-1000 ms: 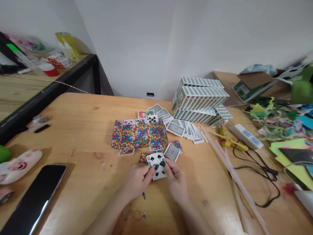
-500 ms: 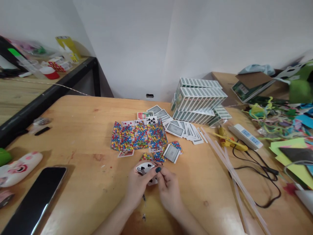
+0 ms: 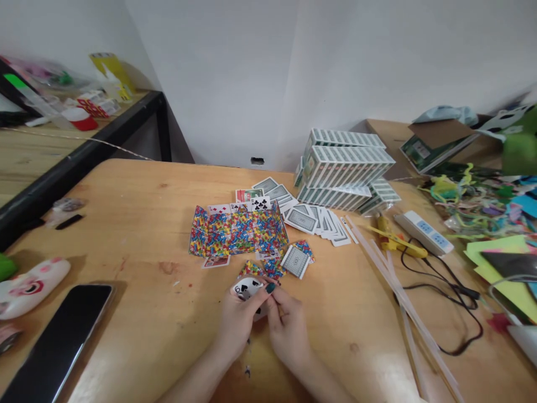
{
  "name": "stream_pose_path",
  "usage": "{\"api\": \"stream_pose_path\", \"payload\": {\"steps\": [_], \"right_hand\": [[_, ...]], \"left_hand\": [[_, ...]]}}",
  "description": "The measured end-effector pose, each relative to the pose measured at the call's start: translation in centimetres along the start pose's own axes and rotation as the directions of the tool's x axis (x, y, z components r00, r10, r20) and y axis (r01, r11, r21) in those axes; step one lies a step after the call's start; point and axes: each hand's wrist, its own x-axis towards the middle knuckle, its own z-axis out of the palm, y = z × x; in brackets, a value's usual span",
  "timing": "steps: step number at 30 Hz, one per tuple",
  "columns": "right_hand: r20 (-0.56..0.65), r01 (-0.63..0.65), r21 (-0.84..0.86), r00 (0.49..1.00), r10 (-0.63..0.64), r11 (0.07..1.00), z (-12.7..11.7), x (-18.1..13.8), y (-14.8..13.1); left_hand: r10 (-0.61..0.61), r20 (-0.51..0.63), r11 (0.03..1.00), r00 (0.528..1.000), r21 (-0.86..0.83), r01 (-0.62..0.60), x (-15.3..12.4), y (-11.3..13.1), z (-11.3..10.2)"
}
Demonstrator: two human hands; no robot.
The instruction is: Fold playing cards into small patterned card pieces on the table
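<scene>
A playing card (image 3: 247,286) with spades on its face is bent between my two hands, low in the middle of the view. My left hand (image 3: 238,316) grips it, thumb across its face. My right hand (image 3: 287,319) is closed at the card's right edge, fingertips pinched together against it; the fingers partly hide the card. Just beyond lie patterned pieces (image 3: 251,268) and a face-down card (image 3: 295,262). Farther off stands a folded panel (image 3: 239,232) covered in a multicoloured brick-like print, with cards (image 3: 260,204) sticking up behind its back edge.
Face-down cards (image 3: 327,224) spread before stacked striped boxes (image 3: 348,168). On the right are a yellow glue gun (image 3: 388,235), a power strip (image 3: 423,232), clear glue sticks (image 3: 403,302) and a black cable (image 3: 457,291). A phone (image 3: 59,341) lies at left.
My hands stay together on the card, which seems slightly more tilted, with less of its lower part showing. The whole view has shifted a little.
</scene>
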Motion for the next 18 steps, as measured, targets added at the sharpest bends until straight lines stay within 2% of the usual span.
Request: {"api": "stream_pose_path", "payload": {"steps": [9, 18], "right_hand": [[0.01, -0.025, 0.043, 1.0, 0.025, 0.999, 0.13, 0.1, -0.2], [0.024, -0.031, 0.021, 0.999, 0.031, 0.999, 0.13, 0.17, -0.24]], "left_hand": [[0.0, 0.012, 1.0, 1.0, 0.016, 0.0, 0.16, 0.04, -0.3], [0.018, 0.009, 0.999, 1.0, -0.037, -0.018, 0.3, 0.26, -0.34]]}}
